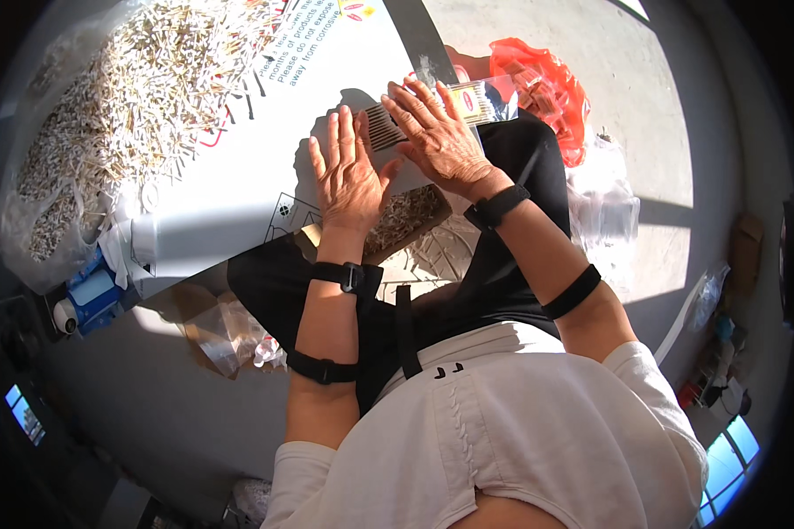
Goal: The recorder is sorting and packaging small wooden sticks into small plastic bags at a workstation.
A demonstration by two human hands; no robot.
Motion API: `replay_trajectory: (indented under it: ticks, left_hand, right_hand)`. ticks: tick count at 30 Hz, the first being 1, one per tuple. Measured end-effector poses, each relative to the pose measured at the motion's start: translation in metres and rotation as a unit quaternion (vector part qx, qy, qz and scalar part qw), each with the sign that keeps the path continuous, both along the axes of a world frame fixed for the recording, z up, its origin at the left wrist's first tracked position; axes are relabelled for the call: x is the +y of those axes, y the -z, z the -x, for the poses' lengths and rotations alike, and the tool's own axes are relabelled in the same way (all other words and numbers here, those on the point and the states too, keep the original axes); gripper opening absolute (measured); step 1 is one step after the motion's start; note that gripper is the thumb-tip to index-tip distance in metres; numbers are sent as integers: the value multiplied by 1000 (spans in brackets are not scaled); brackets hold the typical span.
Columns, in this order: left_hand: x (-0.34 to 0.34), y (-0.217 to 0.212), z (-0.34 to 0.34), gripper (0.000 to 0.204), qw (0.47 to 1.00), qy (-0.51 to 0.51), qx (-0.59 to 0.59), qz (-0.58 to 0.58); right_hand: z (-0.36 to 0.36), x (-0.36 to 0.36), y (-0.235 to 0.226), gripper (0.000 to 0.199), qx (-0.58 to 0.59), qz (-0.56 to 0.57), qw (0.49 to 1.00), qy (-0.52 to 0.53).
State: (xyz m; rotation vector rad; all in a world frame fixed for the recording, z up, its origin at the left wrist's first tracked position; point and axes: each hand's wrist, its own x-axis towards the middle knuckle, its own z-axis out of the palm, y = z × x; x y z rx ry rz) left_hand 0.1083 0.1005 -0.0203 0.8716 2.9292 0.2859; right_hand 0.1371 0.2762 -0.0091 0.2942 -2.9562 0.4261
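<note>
My left hand [351, 181] is open, palm down, with fingers stretched out over the white tabletop, beside the left end of a clear flat packet [473, 101]. The packet holds a row of thin dark sticks and has a yellow label with a red mark. My right hand [439, 145] lies flat across the packet, fingers extended and slightly apart, hiding its middle. A large heap of short thin sticks [154, 84], pale and brown, spills from a clear plastic bag [18, 212] at the far left of the white table [212, 220].
Below the table edge, between my knees, stands a cardboard box [406, 220] with similar sticks in it. A red plastic bag [543, 93] of small packs and clear plastic packaging [604, 207] lie at the right. A blue and white object [93, 295] is near the table's left corner.
</note>
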Motion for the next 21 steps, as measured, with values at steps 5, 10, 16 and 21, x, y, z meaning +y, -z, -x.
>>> replay_trajectory:
  ticks: [5, 10, 16, 21]
  left_hand:
    - [1, -2, 0, 84, 1000, -4, -6, -29]
    - [4, -3, -1, 83, 1000, -3, -5, -19]
    - [-1, 0, 0, 82, 999, 6, 15, -34]
    - [8, 0, -1, 81, 999, 9, 17, -46]
  right_hand:
    - [12, 3, 4, 58, 8, -47, 998, -31]
    - [13, 6, 7, 56, 18, -117, 992, -41]
    - [-4, 50, -4, 65, 59, 13, 991, 121]
    - [-20, 71, 16, 65, -6, -33, 992, 119]
